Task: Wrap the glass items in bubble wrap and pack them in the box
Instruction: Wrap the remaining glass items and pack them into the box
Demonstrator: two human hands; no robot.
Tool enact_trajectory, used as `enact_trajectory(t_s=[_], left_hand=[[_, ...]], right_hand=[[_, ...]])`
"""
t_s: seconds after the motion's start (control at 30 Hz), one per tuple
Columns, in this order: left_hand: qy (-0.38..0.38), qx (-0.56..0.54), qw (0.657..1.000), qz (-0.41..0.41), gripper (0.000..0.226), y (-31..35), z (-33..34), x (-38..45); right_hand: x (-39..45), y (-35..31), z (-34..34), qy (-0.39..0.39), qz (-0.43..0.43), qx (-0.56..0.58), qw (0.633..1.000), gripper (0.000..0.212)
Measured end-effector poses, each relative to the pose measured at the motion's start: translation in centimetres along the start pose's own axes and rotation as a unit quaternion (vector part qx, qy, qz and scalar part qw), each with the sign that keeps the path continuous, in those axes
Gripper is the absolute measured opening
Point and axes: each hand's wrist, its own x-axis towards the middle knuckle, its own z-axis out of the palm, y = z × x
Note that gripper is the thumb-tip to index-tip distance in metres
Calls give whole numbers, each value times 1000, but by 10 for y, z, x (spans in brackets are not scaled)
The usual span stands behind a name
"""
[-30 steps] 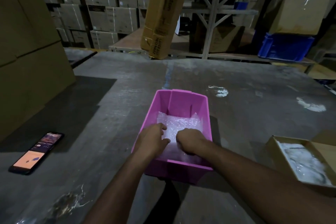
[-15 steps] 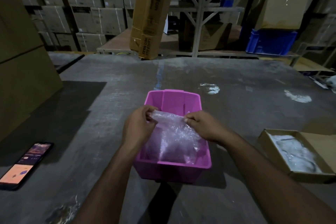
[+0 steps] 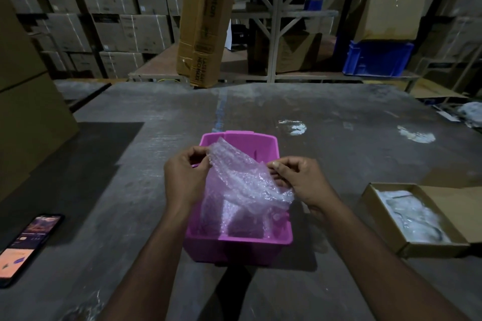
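Both hands pinch one bubble wrap sheet [image 3: 242,180] over the pink bin [image 3: 283,240] — left hand [image 3: 186,180] at 10 o'clock, right hand [image 3: 297,180] at 3. No glass visible there, so wrapping looks barely begun; cardboard box [image 3: 383,238] at 4 o'clock already holds something wrapped.

We are in a dim warehouse or storeroom: stacked cardboard cartons [image 3: 122,5] fill the back wall up to the top of the view, and a metal racking frame [image 3: 273,21] with cross-braces carries more boxes and a blue plastic crate [image 3: 377,58]. A tall carton [image 3: 206,18] printed "Crompton" stands at the far edge of the scuffed grey counter [image 3: 339,154] where we work.
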Motion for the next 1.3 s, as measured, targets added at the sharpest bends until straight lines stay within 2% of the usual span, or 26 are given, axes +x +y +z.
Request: enact_trajectory(t_s=[0.07, 0.17, 0.2, 0.27, 0.33, 0.43, 0.53, 0.6, 0.7, 0.87, 0.97, 1.03, 1.1, 1.17, 1.3], left_hand=[[-11, -1, 1000, 6, 7, 2, 4, 0], [-28, 14, 999, 32, 7, 5, 11, -3], [-35, 20, 998, 42, 7, 7, 13, -4], [-47, 29, 997, 57, 11, 9, 15, -6], [-49, 32, 996, 63, 13, 10, 15, -7], [-33, 41, 996, 65, 13, 8, 12, -7], [-20, 37, 997, 59, 13, 5, 9, -6], [-24, 21, 998, 58, 12, 2, 8, -6], [-19, 10, 998, 54, 13, -2, 7, -3], [-9, -42, 999, 20, 16, -8, 5, 0], [-49, 49, 996, 56, 11, -8, 5, -1], [-96, 144, 982, 78, 16, -12, 8, -1], [-128, 217, 965, 75, 16, -20, 12, -3], [-150, 240, 957, 61, 14, -26, 15, -4], [-211, 253, 942, 69, 49, -30, 23, -7]], right_hand=[[-4, -2, 0, -27, -12, -45, 999, 17], [-9, -4, 13, -78, -45, -115, 989, 52], [-10, -2, 17, -75, -65, -144, 985, 52], [-6, 3, 21, -43, -98, -181, 978, 27], [-2, 5, 20, -14, -102, -164, 981, 8], [-1, 3, 15, -16, -96, -141, 985, 16], [-3, 2, 12, -65, -68, -90, 992, 29], [-3, 1, 11, -67, -45, -52, 995, 32], [0, 0, 10, -8, -37, -8, 999, 29], [10, 5, -9, 160, -27, 52, 985, 33], [8, -2, -23, 216, -33, 77, 973, 30], [6, -7, -31, 246, -45, 94, 964, 30], [6, -9, -42, 267, -62, 113, 955, 31], [5, -11, -51, 280, -64, 115, 951, 30], [1, -11, -57, 280, -75, 123, 949, 31]])
